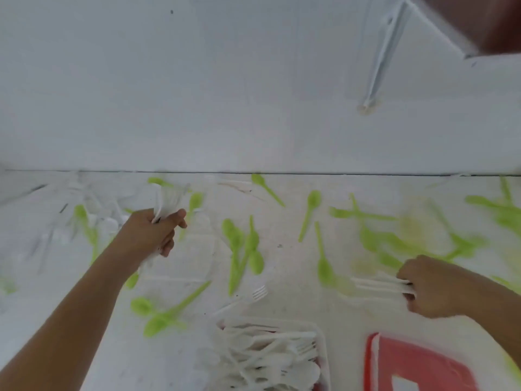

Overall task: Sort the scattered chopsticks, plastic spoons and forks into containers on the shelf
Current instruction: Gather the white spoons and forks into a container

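- A sheaf of white utensils (166, 201) is gripped in the left hand (152, 232), the fingers curled round it. Its long axis runs away from the person, toward the back wall (253, 94).
- A second white bundle (377, 283) is pinched in the right hand (434, 289). It lies almost level, with its free ends pointing left. Blur hides whether these are forks or spoons.
- The white-filled container (320, 334) sits at the near edge of the shelf top (282, 235), between the two hands and closer to the person than either. White cutlery is already heaped in it.
- Neither hand can be judged clearly nearer to it. The left hand would have to be drawn back and to the right, the right hand back and to the left.
- The right-hand bundle is judged the easier to drop in, since its free ends already point toward the container's far right corner.
- A loose white fork (248, 297) lies just beyond the container's rim.
- Green spoons (239, 249) are scattered across the shelf top at mixed angles, thickest at the right.
- A red container (417, 362) is seen at the near right, below the right hand. Its contents cannot be made out.
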`<state>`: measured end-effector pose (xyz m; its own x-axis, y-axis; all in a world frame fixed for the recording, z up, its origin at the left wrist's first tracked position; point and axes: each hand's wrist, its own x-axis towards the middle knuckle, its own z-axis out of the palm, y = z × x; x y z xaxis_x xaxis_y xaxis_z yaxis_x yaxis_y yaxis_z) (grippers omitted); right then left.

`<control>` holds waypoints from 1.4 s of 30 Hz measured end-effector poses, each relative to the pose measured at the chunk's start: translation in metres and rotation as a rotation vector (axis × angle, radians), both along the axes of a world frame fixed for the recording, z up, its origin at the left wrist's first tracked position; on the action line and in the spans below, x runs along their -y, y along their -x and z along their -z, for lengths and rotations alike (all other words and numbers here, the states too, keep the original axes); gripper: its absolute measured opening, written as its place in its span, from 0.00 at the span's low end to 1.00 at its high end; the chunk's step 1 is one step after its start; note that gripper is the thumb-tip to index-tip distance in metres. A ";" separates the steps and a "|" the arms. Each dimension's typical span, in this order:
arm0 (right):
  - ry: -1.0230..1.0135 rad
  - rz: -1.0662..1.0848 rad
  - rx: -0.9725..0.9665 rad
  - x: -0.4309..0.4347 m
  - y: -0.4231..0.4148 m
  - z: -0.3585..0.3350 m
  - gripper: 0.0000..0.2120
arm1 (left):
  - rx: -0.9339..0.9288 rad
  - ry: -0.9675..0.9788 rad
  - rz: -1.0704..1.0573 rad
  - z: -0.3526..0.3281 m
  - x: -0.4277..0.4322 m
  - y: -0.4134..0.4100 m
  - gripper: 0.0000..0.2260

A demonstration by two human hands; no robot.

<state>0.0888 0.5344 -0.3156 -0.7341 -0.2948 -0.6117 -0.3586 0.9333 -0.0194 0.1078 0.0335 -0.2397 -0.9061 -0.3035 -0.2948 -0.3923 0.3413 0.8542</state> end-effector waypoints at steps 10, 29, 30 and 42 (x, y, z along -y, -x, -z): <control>0.882 0.368 0.156 0.204 0.035 -0.127 0.09 | -0.171 -0.172 0.045 -0.026 0.096 -0.003 0.10; 0.700 0.888 -0.295 0.614 0.083 0.039 0.10 | 0.014 0.231 -0.006 0.104 0.366 0.015 0.05; 0.639 0.844 -0.339 0.621 0.089 0.043 0.10 | -0.011 0.282 0.066 0.110 0.361 0.027 0.05; 0.279 0.607 -0.475 0.634 0.132 0.052 0.05 | -0.026 0.653 0.561 0.147 0.351 0.072 0.05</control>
